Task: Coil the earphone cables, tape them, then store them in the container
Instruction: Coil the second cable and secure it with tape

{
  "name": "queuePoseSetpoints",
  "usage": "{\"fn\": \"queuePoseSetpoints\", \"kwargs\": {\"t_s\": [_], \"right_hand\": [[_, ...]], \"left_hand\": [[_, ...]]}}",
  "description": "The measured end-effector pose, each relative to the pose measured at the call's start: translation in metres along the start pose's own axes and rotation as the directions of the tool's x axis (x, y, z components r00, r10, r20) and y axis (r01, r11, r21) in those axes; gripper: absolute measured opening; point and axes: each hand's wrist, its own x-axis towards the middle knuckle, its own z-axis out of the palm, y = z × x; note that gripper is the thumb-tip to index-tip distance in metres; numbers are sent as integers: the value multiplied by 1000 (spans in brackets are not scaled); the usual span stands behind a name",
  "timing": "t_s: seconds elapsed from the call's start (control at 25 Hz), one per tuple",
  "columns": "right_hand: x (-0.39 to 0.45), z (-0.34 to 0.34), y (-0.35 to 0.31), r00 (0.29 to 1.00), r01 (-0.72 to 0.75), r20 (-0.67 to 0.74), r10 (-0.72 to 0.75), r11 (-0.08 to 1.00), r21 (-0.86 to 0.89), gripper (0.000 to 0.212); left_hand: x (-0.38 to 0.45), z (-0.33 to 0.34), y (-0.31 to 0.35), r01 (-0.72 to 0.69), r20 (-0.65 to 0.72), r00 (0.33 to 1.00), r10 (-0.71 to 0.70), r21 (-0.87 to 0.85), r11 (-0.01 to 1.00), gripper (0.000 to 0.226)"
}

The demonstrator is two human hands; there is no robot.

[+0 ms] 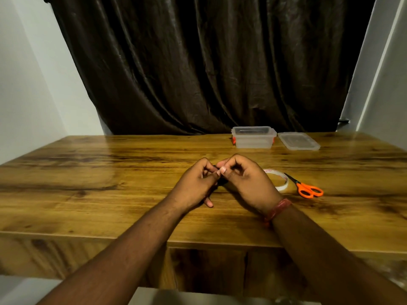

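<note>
1. The earphone cable [222,181] sat between the two hands, held above the middle of the counter [110,172]. Only a small dark sliver showed below the meeting thumbs, so its coils, its long axis and any tape on it could not be made out.
2. The left hand [196,183] had its fingers curled in and its thumb tip pressed toward the dark bundle, seemingly pinching it. The right hand [244,181] mirrored it from the other side, fingers bent and thumb nail up, also closed on the same small thing. Both were equally near it.
3. The tape roll [278,181] lay flat just beside the right hand, partly hidden behind it. The orange-handled scissors [305,187] lay just right of the roll, blades pointing away from the person.
4. The clear container [253,137] stood open near the far edge of the counter, beyond the hands and a little to the right. Its lid [298,140] lay flat alongside it.
5. Judging by this, taping looked to be the step in hand, and the right hand was better placed to reach the roll and the container.
</note>
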Motion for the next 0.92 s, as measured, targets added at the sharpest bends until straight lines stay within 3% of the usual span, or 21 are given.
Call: {"fn": "queuePoseSetpoints", "kwargs": {"t_s": [0.32, 0.48, 0.72, 0.92], "right_hand": [[-1, 2, -5, 999, 43, 8, -42, 987, -154, 10], [-1, 2, -5, 999, 53, 18, -51, 984, -169, 10], [1, -8, -4, 971, -46, -239, 29, 997, -67, 8], [0, 0, -5, 995, -33, -91, 32, 999, -7, 7]], "left_hand": [[-3, 4, 7, 31, -80, 997, -17, 170, 985, 15], [2, 0, 2, 22, -10, 1000, -22, -30, 999, 13], [13, -13, -5, 139, -68, 981, -181, -405, 904, 10], [13, -15, -3, 158, -26, 981, -192, -468, 869, 12]]}}
